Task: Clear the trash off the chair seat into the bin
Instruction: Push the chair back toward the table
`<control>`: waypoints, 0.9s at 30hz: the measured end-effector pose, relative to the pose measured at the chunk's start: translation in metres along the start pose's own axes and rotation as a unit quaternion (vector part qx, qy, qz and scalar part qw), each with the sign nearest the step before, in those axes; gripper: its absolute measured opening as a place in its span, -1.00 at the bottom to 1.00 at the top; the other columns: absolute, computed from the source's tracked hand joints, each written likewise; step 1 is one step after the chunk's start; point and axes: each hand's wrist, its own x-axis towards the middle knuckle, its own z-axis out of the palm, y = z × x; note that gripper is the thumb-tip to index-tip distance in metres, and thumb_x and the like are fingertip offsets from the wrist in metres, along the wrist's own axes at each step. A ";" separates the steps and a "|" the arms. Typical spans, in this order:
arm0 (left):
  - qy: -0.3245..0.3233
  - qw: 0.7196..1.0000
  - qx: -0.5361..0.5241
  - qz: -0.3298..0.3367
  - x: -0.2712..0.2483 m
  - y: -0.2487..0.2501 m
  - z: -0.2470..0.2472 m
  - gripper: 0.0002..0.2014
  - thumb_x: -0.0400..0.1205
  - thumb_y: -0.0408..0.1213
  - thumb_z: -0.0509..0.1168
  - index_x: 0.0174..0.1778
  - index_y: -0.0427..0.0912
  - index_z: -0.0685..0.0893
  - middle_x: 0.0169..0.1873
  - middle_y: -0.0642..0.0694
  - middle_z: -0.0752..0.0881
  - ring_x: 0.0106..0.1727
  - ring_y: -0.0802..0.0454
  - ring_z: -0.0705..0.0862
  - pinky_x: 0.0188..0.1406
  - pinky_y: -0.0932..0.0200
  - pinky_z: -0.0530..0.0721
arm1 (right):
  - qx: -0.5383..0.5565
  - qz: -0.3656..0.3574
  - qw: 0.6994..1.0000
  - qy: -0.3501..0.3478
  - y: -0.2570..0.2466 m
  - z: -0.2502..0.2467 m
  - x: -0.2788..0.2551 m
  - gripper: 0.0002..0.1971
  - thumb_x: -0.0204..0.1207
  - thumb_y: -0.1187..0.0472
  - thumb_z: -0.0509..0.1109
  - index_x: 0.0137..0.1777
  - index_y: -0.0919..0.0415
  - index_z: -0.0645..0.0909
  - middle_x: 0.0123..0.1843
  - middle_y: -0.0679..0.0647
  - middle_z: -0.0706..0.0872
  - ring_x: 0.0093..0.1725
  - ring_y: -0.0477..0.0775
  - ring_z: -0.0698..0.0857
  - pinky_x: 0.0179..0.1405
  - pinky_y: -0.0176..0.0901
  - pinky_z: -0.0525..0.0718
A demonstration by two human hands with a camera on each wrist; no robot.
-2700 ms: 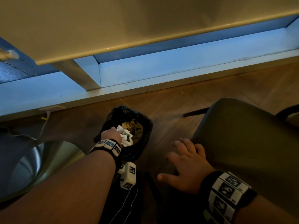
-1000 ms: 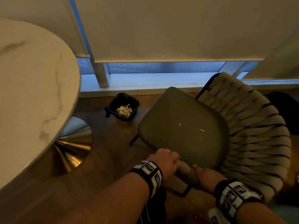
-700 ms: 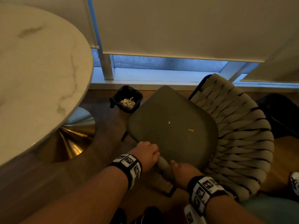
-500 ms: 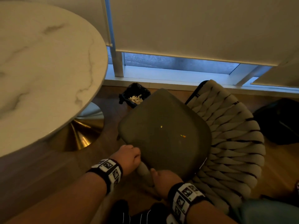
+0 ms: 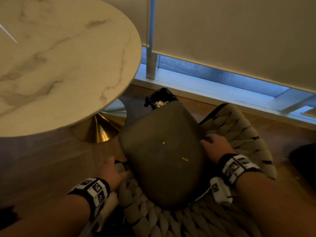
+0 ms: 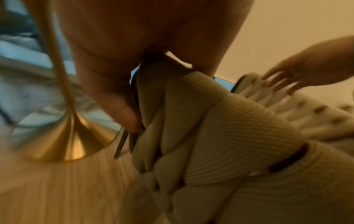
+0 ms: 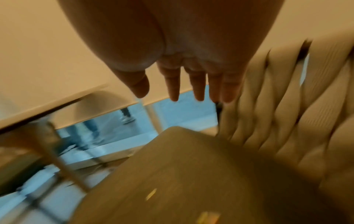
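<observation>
A person leaned over a chair with a woven rope backrest [image 5: 239, 134]. Its olive seat [image 5: 162, 159] carried two tiny yellow scraps: one [image 5: 163, 143] near the seat's middle, one [image 5: 185, 158] nearer its right edge. The black-lined bin [image 5: 160, 98] sat on the floor just past the seat's far edge, already holding white crumpled paper [image 5: 159, 103]. The right hand [image 5: 214, 147] hovered at the seat's right edge, fingers spread and holding nothing. The left hand [image 5: 112, 173] curled around the backrest's frame at the seat's left edge, beside a round marble table [image 5: 59, 65]. The scraps looked small and flat, so a fingertip pinch on each, or a sweep toward the bin, would probably work best.
</observation>
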 end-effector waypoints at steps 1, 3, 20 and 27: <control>0.010 1.000 -0.014 -0.016 0.000 0.002 0.003 -0.51 0.50 -0.30 0.49 0.32 -0.18 0.48 0.12 -0.22 0.64 0.05 -0.13 0.66 -0.04 -0.07 0.74 | -0.018 0.018 0.999 0.023 0.013 -0.017 0.017 -0.47 0.40 -0.27 0.26 0.26 0.02 0.62 0.26 0.19 0.68 0.14 0.26 0.68 0.17 0.14 0.68; 0.019 0.999 -0.001 -0.045 0.001 0.007 0.005 -0.57 0.56 -0.34 0.41 0.34 -0.17 0.49 0.04 -0.20 0.66 -0.05 -0.11 0.69 -0.22 0.01 0.72 | -0.057 0.041 0.996 0.058 0.036 -0.050 0.041 -0.43 0.32 -0.32 0.18 0.19 0.00 0.62 0.22 0.23 0.66 0.07 0.33 0.67 0.07 0.18 0.71; 0.056 0.991 0.019 -0.123 -0.011 -0.014 -0.012 -0.65 0.55 -0.27 0.39 0.23 0.07 0.56 -0.07 -0.07 0.65 -0.21 -0.01 0.71 -0.53 0.19 0.59 | -0.164 -0.041 0.985 -0.031 0.065 -0.078 0.114 -0.53 0.49 -0.01 0.35 0.42 -0.08 0.54 0.46 0.34 0.45 0.32 0.45 0.54 0.28 0.30 0.61; 0.147 0.978 0.029 -0.147 -0.038 -0.086 -0.069 -0.49 0.52 -0.28 0.45 0.42 -0.07 0.54 0.21 -0.30 0.70 0.07 -0.21 0.68 -0.03 0.06 0.63 | -0.191 -0.123 0.972 -0.062 -0.014 -0.028 0.082 -0.43 0.44 0.02 0.35 0.49 -0.13 0.42 0.53 0.23 0.35 0.42 0.37 0.45 0.34 0.23 0.55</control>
